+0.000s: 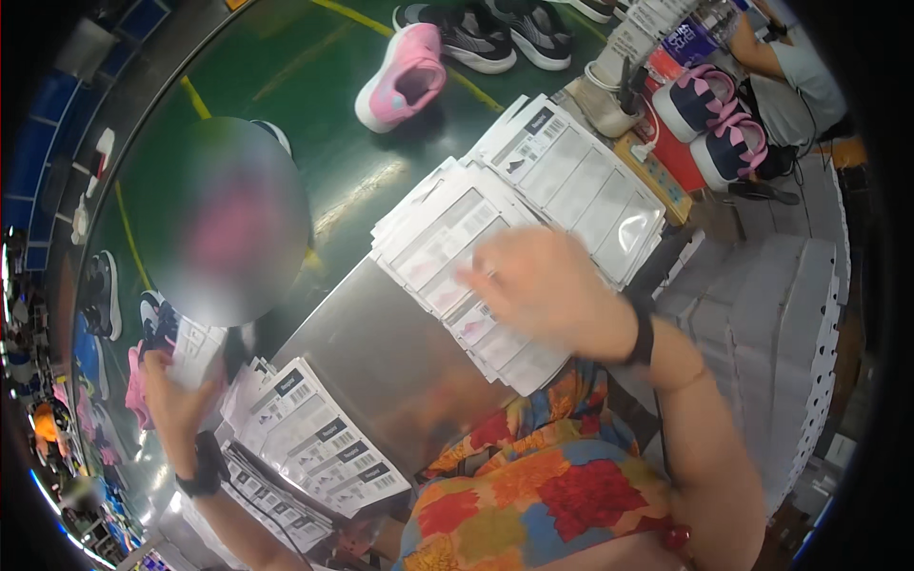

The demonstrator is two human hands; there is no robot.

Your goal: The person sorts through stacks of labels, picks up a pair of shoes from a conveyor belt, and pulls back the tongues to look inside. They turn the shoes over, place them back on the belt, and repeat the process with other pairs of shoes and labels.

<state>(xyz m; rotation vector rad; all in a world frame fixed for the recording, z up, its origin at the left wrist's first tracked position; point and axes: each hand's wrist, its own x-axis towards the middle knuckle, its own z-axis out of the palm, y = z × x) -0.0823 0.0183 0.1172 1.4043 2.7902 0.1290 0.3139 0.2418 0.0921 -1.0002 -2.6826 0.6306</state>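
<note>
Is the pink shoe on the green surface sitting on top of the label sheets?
No, the pink shoe lies on the green surface, apart from the label sheets.

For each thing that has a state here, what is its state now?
Right hand: blurred, on the fanned label sheets.
Left hand: raised, holding a white sheet.
Lower label stack: fanned, untouched.
Pink shoe: on its side.
White boxes: stacked.

black wristbands, bare forearms, bright multicoloured patchwork top [552,476]
</note>
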